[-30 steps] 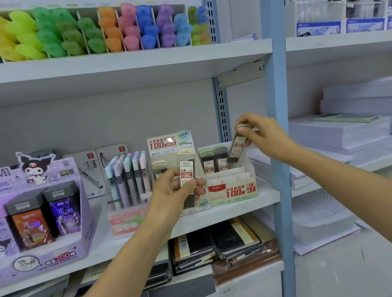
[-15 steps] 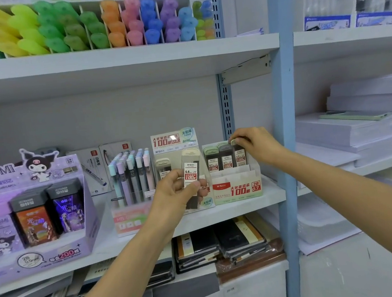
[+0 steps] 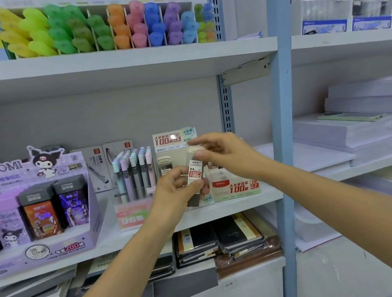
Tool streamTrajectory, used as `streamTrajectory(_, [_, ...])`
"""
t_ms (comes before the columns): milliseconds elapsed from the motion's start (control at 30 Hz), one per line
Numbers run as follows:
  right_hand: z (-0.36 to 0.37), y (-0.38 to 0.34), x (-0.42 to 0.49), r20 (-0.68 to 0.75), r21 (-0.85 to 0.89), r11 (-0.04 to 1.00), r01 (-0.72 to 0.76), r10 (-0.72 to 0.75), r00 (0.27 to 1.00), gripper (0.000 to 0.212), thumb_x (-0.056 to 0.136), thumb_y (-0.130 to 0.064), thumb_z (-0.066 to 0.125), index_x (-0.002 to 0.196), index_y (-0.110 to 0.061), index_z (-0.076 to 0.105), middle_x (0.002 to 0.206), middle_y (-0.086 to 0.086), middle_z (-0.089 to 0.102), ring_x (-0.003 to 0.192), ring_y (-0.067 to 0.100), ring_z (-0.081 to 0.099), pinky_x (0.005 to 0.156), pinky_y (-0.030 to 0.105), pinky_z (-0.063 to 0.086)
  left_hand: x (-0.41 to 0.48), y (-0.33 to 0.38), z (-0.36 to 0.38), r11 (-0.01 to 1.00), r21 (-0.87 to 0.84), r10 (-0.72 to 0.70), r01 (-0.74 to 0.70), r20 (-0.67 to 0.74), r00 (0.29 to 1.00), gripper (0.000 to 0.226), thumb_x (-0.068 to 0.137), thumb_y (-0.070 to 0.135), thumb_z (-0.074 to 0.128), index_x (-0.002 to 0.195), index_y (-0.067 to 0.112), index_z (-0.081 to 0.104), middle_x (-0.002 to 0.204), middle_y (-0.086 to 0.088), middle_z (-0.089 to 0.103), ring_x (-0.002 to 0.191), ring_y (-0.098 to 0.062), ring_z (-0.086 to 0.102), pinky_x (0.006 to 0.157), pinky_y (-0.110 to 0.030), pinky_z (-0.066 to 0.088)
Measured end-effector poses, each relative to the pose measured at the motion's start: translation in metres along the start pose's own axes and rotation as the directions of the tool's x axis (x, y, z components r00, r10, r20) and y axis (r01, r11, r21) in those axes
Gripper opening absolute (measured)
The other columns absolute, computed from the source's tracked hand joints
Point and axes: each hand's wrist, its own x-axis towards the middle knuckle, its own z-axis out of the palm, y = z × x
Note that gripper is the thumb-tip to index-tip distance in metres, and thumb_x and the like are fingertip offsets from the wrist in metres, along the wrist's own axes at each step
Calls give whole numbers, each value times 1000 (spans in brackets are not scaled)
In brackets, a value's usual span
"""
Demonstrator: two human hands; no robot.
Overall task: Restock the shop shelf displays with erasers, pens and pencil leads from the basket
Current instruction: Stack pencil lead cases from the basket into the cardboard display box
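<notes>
Shop shelf, white, bare strip along its front edge before the displays: purple Kuromi box at left, pencil rack, 0.5 lead display, 0.7 lead display, with a narrow free gap to the blue upright. Left hand grips the lead case upright in front of the 0.5 lead display. Right hand pinches the case's top cap.

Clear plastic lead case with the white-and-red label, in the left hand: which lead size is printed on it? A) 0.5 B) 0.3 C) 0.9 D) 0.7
A: the label of the clear plastic lead case, gripped by the left hand, reads 0.5 above the red 100.
</notes>
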Motion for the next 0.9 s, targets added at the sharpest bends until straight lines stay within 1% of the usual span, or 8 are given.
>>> streamTrajectory(67, [4,-5,1,22,23,1000,20,-21,1000,26,94,-21,59,120,-15,63,105,-1,71,91,8,68,81,26,58,-5,1,-3,996,81,40,-39,-12,999,18,91,10,65,108,15,65,94,-3,76,89,-18,72,77,-31,60])
streamTrajectory(133, [2,-5,5,-43,37,999,12,-11,999,21,95,-19,58,114,-13,64,101,1,70,90,12,69,78,30,58,-9,-1,-14,917,363,206,-163,-84,975,19,91,15,65,109,20,65,100,8,72,94,-7,66,82,-24,55])
streamTrajectory(200, [-4,-2,11,-194,51,998,-21,31,981,20,96,-20,57,113,-13,64,100,1,70,89,13,68,74,27,58,-14,-3,-28,656,712,459,-252,-111,881,24,89,14,64,112,23,64,109,12,65,105,-6,56,91,-24,42])
streamTrajectory(267, [-8,4,20,-342,52,998,-41,56,938,20,96,-20,58,112,-12,66,99,2,71,88,13,69,73,24,56,-20,-8,-42,398,886,578,-238,-41,815,30,85,13,65,115,20,65,116,5,63,117,-17,50,99,-32,30])
streamTrajectory(400, [6,10,36,-379,-89,995,-45,7,925,23,93,-20,62,115,-14,68,104,0,71,91,11,66,82,29,57,-31,-24,-53,128,974,445,-188,113,888,53,84,20,66,136,18,55,142,-6,51,135,-27,42,116,-49,23])
streamTrajectory(667, [40,21,51,-244,-278,960,-39,-31,969,30,91,-23,64,121,-17,66,111,1,71,85,1,58,84,23,48,-32,-34,-57,-61,984,390,-166,177,904,67,87,32,65,148,23,41,152,-11,39,138,-32,38,118,-53,20])
streamTrajectory(767, [42,23,54,-184,-274,961,-40,-11,983,30,93,-21,61,122,-16,65,116,2,69,93,5,57,86,23,46,-29,-37,-57,-80,984,381,-159,177,907,66,90,36,60,150,24,35,155,-11,32,140,-32,32,119,-52,11])
streamTrajectory(900, [36,25,55,-115,-280,960,-7,-26,993,29,94,-21,59,122,-16,65,116,1,69,94,5,56,85,22,44,-28,-37,-55,-64,986,390,-151,164,906,66,85,35,67,145,21,45,149,-13,41,135,-35,39,117,-54,18])
